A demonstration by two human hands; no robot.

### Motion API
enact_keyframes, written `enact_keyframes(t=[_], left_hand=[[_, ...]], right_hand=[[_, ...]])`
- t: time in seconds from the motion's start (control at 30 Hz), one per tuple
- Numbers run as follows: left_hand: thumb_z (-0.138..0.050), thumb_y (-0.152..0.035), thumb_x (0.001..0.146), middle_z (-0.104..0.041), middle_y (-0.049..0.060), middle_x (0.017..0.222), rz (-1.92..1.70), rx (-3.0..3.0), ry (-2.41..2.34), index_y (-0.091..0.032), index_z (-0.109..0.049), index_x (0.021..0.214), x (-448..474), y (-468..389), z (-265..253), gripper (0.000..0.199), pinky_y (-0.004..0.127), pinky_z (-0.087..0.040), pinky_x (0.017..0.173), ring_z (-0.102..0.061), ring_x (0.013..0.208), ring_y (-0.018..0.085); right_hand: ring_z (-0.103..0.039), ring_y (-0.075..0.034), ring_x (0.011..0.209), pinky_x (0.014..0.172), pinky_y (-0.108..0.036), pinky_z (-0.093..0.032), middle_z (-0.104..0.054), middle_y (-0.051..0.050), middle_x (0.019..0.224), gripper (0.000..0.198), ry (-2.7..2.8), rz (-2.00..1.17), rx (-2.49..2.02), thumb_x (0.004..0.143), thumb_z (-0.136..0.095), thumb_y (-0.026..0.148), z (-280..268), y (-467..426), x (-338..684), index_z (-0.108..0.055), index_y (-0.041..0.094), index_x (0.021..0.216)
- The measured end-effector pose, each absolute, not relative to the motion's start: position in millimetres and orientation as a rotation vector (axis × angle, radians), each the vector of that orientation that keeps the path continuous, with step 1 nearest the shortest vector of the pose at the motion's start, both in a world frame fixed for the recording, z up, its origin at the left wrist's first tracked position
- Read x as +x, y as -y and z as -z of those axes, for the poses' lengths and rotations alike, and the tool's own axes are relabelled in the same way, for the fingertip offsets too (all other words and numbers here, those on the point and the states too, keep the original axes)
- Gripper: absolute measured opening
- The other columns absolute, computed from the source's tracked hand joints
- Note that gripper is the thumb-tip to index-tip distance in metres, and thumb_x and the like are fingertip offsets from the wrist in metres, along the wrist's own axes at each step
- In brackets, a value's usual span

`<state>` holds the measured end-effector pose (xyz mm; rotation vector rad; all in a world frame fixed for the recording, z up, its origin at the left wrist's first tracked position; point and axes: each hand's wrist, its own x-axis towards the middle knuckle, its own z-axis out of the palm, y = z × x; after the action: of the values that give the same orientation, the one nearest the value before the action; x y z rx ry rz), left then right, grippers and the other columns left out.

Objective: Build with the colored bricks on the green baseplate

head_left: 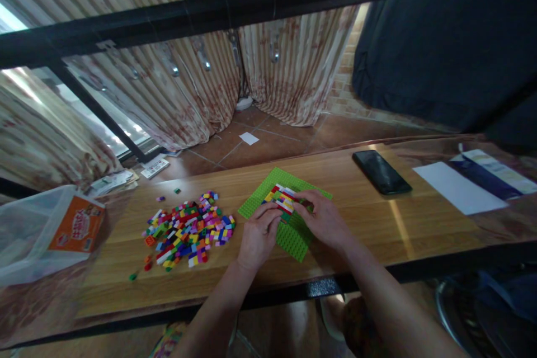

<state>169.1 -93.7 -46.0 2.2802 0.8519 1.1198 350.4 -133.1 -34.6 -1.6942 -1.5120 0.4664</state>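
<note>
A green studded baseplate (296, 241) lies turned at an angle on the wooden tabletop. On its middle sits a low build of toy bricks (283, 197) in red, white, yellow, blue and green. My left hand (260, 230) is closed at the build's near left side, its thumb and fingers drawn together against the bricks. From the right, my right hand (322, 217) grips the build's edge with bent fingers and thumb. The fingers cover part of the build, so any single loose brick between them cannot be made out.
Left of the baseplate spreads a pile of loose toy bricks (191, 229). A clear plastic tub (37, 235) with an orange label stands at the far left. To the right lie a black phone (381, 172) and a white paper sheet (459, 187). A dark metal rail (201, 11) crosses beyond the table.
</note>
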Motion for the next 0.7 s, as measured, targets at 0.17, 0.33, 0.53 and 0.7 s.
enact_keyframes(t=[0.17,0.33,0.53,0.7], left_hand=[[-0.055,-0.012,0.089,-0.068,0.006,0.105,-1.153,2.321,-0.879,-0.019,-0.069,0.094,172.4,97.7,45.7,0.016,0.029,-0.055,0.091,-0.065,0.098,0.015],[-0.053,-0.011,0.090,-0.068,0.006,0.100,-1.163,2.339,-0.899,-0.019,-0.067,0.094,173.0,100.0,46.3,0.018,0.029,-0.056,0.088,-0.065,0.094,0.014],[-0.052,-0.011,0.090,-0.068,0.006,0.100,-1.147,2.335,-0.928,-0.019,-0.066,0.095,173.7,100.5,47.5,0.017,0.031,-0.055,0.091,-0.065,0.095,0.015],[-0.051,-0.012,0.091,-0.067,0.007,0.103,-1.120,2.354,-0.939,-0.018,-0.067,0.097,173.3,102.0,46.3,0.018,0.032,-0.055,0.092,-0.064,0.099,0.016]], right_hand=[[-0.061,-0.023,0.102,0.093,-0.041,-0.048,-0.065,-0.009,0.109,0.032,1.527,-0.482,-1.675,0.085,-0.060,0.035,34.2,135.6,347.8,-0.064,0.021,0.114],[-0.060,-0.024,0.107,0.096,-0.043,-0.047,-0.063,-0.010,0.116,0.040,1.537,-0.523,-1.683,0.082,-0.063,0.031,35.2,136.0,345.8,-0.060,0.020,0.120],[-0.060,-0.024,0.107,0.097,-0.044,-0.046,-0.063,-0.009,0.116,0.040,1.508,-0.521,-1.684,0.081,-0.064,0.030,37.3,134.4,345.2,-0.061,0.022,0.120],[-0.060,-0.024,0.107,0.096,-0.044,-0.047,-0.063,-0.009,0.116,0.040,1.504,-0.524,-1.688,0.081,-0.064,0.031,36.1,134.6,344.4,-0.062,0.022,0.120]])
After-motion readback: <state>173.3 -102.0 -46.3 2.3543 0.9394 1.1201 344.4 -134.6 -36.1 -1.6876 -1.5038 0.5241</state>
